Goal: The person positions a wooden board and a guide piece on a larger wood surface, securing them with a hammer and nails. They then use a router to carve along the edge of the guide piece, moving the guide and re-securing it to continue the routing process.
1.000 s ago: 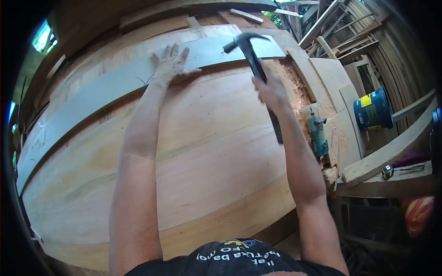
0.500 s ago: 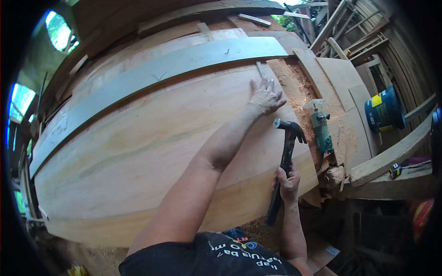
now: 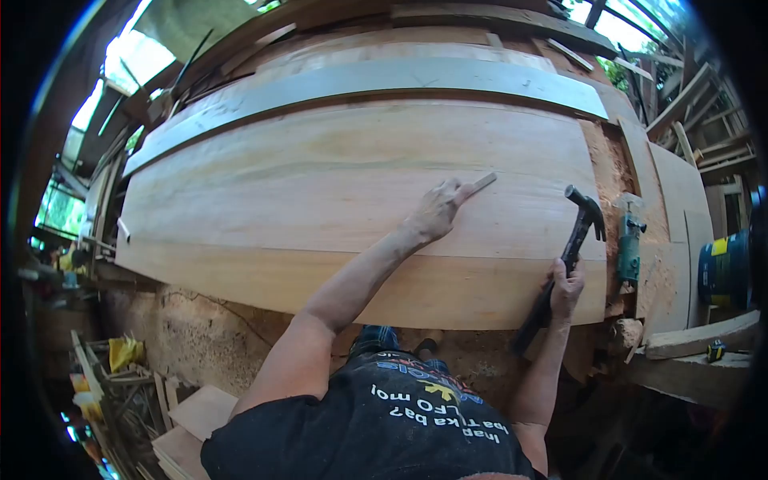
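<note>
My left hand (image 3: 436, 210) is closed around a small flat wooden strip (image 3: 483, 183), whose end points up and to the right, over a broad pale wooden panel (image 3: 320, 208). In my right hand (image 3: 566, 286) is a claw hammer (image 3: 578, 232) with a dark handle, held upright near the panel's right end, head up. A long whitish board (image 3: 360, 78) lies across the far part of the panel.
Right of the panel, a green power tool (image 3: 629, 248) sits among sawdust. Farther right are a dark bucket (image 3: 724, 268) with a yellow label, a tape measure (image 3: 715, 350) and a curved timber (image 3: 704, 334). Wood scraps (image 3: 120, 400) are piled at the lower left.
The view has shifted left. My left hand has moved from the panel's far right edge back to its middle, with the strip in its fingers. My right hand still grips the hammer.
</note>
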Demonstrator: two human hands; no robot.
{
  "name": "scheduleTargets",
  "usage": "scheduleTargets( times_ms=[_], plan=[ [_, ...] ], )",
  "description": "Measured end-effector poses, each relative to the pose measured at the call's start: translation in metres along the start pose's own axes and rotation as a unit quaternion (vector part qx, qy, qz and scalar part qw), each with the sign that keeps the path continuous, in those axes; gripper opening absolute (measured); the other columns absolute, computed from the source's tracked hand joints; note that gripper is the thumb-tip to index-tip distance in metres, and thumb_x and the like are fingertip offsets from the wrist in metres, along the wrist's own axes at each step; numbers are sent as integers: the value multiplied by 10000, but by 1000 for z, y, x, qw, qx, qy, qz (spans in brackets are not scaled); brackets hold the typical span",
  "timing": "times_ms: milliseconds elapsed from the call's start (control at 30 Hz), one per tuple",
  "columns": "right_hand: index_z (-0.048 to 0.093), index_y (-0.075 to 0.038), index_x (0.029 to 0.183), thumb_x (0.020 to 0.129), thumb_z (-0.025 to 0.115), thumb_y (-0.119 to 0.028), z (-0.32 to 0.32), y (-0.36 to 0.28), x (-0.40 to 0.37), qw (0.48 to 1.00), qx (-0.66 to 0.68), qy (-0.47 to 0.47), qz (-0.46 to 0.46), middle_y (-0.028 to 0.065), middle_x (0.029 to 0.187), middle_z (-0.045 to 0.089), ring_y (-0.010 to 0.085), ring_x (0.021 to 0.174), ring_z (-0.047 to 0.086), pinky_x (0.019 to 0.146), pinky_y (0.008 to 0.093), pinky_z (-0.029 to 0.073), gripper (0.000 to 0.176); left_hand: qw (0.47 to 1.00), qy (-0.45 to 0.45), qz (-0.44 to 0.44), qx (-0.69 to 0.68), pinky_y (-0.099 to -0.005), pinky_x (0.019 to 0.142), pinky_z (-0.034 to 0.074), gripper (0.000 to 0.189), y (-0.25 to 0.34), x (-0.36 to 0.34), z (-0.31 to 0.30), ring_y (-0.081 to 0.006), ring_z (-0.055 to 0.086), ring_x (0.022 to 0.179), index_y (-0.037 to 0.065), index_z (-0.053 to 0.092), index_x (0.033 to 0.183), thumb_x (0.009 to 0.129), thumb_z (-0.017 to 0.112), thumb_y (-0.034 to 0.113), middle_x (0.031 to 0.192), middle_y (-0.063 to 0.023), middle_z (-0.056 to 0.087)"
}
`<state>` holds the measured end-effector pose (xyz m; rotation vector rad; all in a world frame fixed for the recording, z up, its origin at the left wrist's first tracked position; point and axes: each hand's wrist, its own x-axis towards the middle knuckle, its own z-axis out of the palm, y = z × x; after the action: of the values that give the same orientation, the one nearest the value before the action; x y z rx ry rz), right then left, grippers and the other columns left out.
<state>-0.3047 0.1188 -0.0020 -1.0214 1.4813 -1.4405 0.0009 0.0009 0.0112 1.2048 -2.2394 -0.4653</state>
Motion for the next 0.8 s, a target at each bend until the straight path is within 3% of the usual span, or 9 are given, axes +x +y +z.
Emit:
scheduleTargets(
  times_ms=[100,167,367,433,500,567,667,767,800],
  plan=[
    [503,-23,1161,943,603,-143,9,-4,-5,999,-16,-43,13,20,675,546,99,472,520,419,245,441,268,998,34,-35,-45,-477,822,480,361,-21,-75,-44,-398,593,951,12,571,1162,805,541,-35,1012,-219,591],
    [506,-11,1161,938,597,-124,28,-12,-16,997,-32,-66,36,20,680,545,103,480,521,431,247,444,266,995,-15,-67,-73,-446,818,487,280,-41,-130,-80,-382,601,942,1,596,1091,812,570,-6,958,-204,610],
    [466,-2,1174,914,627,-133,199,-21,-77,987,59,-119,95,39,712,560,126,504,568,447,251,472,333,917,169,-350,-89,-369,752,475,161,-127,-301,-203,-273,590,830,17,582,1059,903,581,52,910,-173,603],
    [486,17,1236,897,651,-145,251,-30,-96,985,30,-114,126,28,723,563,110,529,570,461,250,469,411,899,207,-387,-3,-355,752,472,159,-163,-353,-255,-224,551,801,8,571,1068,931,582,87,874,-139,575],
    [501,18,1278,873,670,-146,278,-19,-105,989,-55,-119,73,16,732,563,98,547,561,471,253,464,468,872,276,-403,14,-350,753,470,176,-219,-417,-289,-203,534,796,-2,567,1083,951,578,115,861,-128,562],
    [519,15,1300,850,687,-143,289,-17,-104,985,-101,-132,46,6,742,565,90,562,553,479,256,460,505,841,249,-474,79,-371,756,481,159,-240,-448,-330,-251,574,810,-7,565,1073,968,554,112,882,-149,588],
    [544,8,1298,828,697,-135,284,-19,-98,979,-115,-155,69,4,746,571,86,567,546,486,256,461,514,849,226,-429,210,-408,749,486,155,-295,-493,-343,-328,610,849,3,568,1058,977,542,133,927,-181,621],
    [542,16,1298,836,686,-130,287,-29,-95,976,-110,-163,95,11,722,577,88,548,553,480,247,471,506,804,195,-376,416,-453,708,467,153,-312,-493,-319,-392,596,850,9,558,1027,972,546,151,919,-200,609],
    [540,19,1298,838,686,-129,287,-29,-95,976,-113,-159,100,12,721,579,89,544,555,479,245,472,505,818,203,-377,384,-459,694,457,151,-308,-488,-319,-391,588,832,11,552,1017,971,546,156,900,-197,593]
  ],
)
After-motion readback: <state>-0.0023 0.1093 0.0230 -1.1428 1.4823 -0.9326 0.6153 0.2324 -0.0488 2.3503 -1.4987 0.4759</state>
